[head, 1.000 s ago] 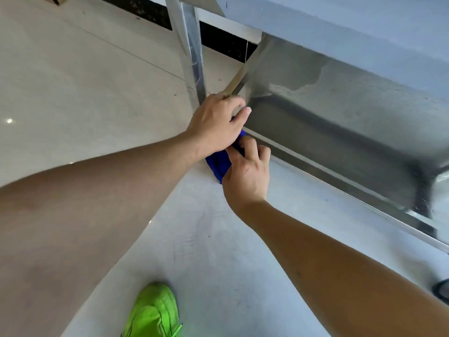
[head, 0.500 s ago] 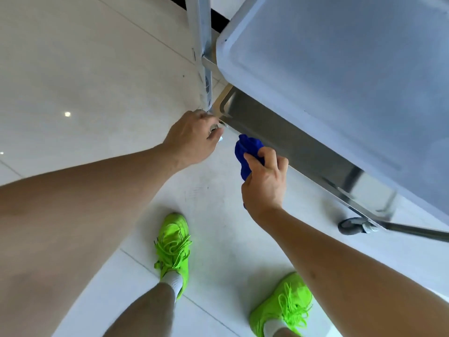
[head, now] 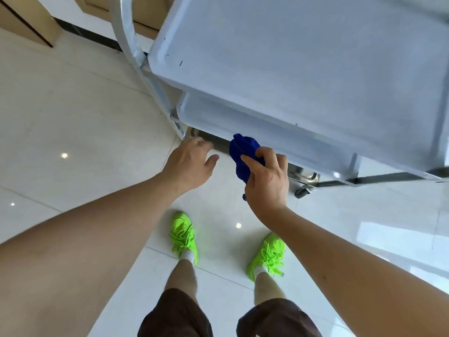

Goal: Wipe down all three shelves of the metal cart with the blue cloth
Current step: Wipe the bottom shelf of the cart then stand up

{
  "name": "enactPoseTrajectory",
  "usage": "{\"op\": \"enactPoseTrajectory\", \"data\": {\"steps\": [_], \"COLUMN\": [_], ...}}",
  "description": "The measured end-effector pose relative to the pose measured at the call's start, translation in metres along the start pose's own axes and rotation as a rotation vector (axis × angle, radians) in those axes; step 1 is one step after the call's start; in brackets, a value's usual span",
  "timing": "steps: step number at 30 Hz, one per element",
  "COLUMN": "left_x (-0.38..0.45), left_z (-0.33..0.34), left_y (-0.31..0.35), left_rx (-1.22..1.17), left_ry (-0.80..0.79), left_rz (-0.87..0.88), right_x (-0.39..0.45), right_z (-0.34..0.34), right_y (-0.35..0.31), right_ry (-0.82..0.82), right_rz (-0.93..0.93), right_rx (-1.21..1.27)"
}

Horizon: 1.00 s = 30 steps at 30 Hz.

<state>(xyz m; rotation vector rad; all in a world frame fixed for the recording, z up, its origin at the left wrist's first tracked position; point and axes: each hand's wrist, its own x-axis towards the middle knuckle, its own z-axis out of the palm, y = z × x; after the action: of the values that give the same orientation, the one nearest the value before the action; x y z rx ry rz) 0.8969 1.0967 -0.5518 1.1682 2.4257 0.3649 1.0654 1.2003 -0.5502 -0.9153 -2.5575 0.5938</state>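
The metal cart fills the upper right, seen from above: its top shelf (head: 303, 57), the middle shelf's (head: 243, 117) front strip below it, and only a sliver of the bottom shelf (head: 218, 142). My right hand (head: 266, 181) holds the bunched blue cloth (head: 243, 154) in the air just in front of the middle shelf's edge. My left hand (head: 192, 161) hovers with relaxed fingers beside the cart's front-left leg (head: 170, 105), holding nothing. Most of the two lower shelves is hidden under the top one.
The cart's curved handle tube (head: 126, 27) rises at top centre. A caster wheel (head: 303, 190) sits under the cart at right. My legs and green shoes (head: 183, 235) stand on the glossy white tile floor (head: 73, 117). A wooden door frame (head: 24, 20) is at the top left.
The view has risen from low beside the bottom shelf to standing height. My right hand lifted the cloth away from the bottom shelf's corner. My left hand let go of the cart's leg.
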Motion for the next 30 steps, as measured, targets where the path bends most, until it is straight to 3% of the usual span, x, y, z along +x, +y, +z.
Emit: {"op": "enactPoseTrajectory", "data": {"steps": [9,18,24,30], "left_x": [0.004,0.032,0.045,0.064], "left_z": [-0.080,-0.132,-0.135,-0.124], "left_y": [0.138,0.288,0.374,0.427], "left_rx": [0.070,0.171,0.180,0.197], "left_ry": [-0.056,0.010,0.047,-0.017], "left_rz": [0.144,0.291,0.370,0.446], "right_x": [0.013,0.029,0.046,0.069], "right_z": [-0.140,-0.283,-0.353,-0.395], "right_y": [0.011,0.076,0.136,0.187], "right_ry": [0.176,0.378,0.427,0.349], "right_rz": [0.043,-0.045,0.004,0.132], "right_rx": [0.035,-0.063,-0.077,-0.031]}}
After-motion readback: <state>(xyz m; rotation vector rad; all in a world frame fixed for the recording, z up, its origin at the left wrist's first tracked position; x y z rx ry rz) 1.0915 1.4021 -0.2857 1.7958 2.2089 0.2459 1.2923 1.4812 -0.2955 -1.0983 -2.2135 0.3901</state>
